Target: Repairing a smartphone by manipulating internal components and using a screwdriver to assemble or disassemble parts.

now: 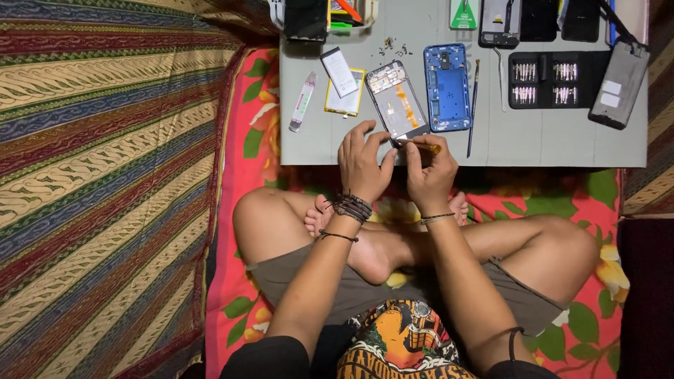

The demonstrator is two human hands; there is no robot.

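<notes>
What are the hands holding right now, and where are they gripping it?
Right hand pinches a yellow-handled tool by its handle; left hand steadies the opened phone at its near end.

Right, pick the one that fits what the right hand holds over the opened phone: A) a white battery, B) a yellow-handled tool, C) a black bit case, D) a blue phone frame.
B: the right hand pinches a yellow-handled tool at the lower end of the opened phone, which the left hand steadies.

Bare grey counter [562, 140] strip open along near edge, right of hands. Far half crowded: black screwdriver-bit case [558, 78], blue phone back frame [447, 88], thin brush [473, 105], yellow-edged battery [345, 95]. Left corner beside white strip [302, 102] passable.
</notes>
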